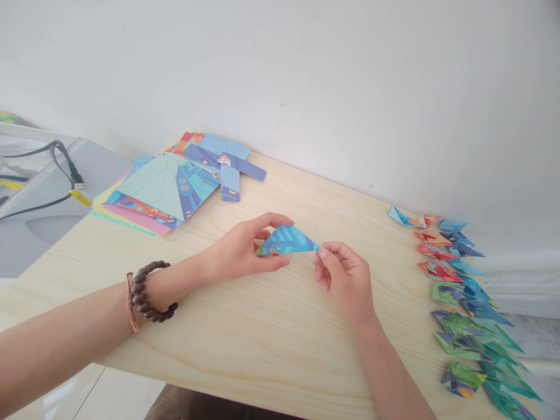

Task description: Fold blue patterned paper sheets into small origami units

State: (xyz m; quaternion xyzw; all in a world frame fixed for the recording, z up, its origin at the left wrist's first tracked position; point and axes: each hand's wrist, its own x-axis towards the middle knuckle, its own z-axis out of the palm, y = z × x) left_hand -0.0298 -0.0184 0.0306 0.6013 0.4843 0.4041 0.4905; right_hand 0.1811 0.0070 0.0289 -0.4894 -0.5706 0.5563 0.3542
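Observation:
A small piece of origami paper (289, 240), folded into a blue patterned triangle, is held between my two hands above the middle of the table. My left hand (249, 245) curves round its left end, with the thumb below and the fingers along the upper edge. At the right tip, my right hand (343, 271) pinches the paper between thumb and index finger, its other fingers curled in. The triangle's long edge faces me and its peak points away. What lies behind the paper is hidden.
Printed paper sheets (166, 186) lie stacked at the back left, with cut strips (230, 181) beside them. Several folded paper pieces (459, 291) line the right edge. A grey box with black cables (65, 163) stands left. A white wall (280, 87) borders the wooden table (245, 332).

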